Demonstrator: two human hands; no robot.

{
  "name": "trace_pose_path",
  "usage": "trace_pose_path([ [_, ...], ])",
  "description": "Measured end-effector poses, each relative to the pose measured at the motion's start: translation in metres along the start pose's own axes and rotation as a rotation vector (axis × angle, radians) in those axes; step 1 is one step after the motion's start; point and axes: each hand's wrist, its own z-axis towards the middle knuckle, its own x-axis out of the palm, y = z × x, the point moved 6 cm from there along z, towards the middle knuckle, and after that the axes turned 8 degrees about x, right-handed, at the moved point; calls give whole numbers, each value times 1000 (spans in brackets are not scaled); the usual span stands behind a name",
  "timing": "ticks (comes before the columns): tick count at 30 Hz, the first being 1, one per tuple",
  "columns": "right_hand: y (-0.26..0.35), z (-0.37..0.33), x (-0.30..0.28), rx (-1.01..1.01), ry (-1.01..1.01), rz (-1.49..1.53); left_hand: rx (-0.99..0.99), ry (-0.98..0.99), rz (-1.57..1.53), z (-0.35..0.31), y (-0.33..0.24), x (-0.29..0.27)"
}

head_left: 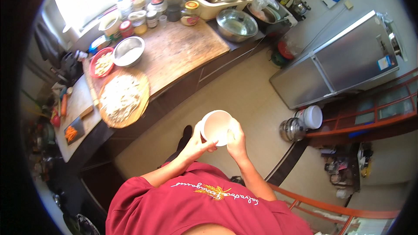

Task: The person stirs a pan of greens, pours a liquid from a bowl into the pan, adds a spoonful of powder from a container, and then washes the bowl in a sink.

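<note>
Between both hands, in front of my red shirt, I hold a pale pinkish-white bowl (216,126) tilted so its inside shows; it looks bare within. My left hand (199,141) grips its left side, thumb over the lower rim. Around the right side closes my right hand (236,138). Off to the left, a round wooden board (145,88) on the counter carries a heap of pale floury strips. Beside it stand a metal bowl (129,51) with white stuff in it and a red bowl (94,70) of pale yellowish pieces.
A large wooden board (187,50) covers the counter, jars (190,14) along its back. Right of it sits a glass-like basin (237,25). Carrot shreds lie by a cleaver (79,127) at far left. A fridge (335,67), white bucket (311,117) and metal pots (291,129) stand right.
</note>
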Motion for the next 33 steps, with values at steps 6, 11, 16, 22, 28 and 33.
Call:
trace_pose_path([
  [6, -31, 121, -88, 161, -103, -52, -141, 295, 17, 167, 4, 47],
  [11, -37, 184, -149, 361, -45, 184, -200, 440, 82, 284, -7, 99],
  [16, -91, 258, -220, 381, -80, 311, -266, 603, 183, 392, 18, 167],
  [22, -119, 393, -316, 347, -22, 143, -177, 431, 164, 521, 25, 239],
  [28, -125, 541, -376, 292, 87, 146, -47, 228, 112, 636, 8, 279],
  [33, -144, 643, -370, 416, 225, 367, -118, 152, 46, 736, 15, 273],
])
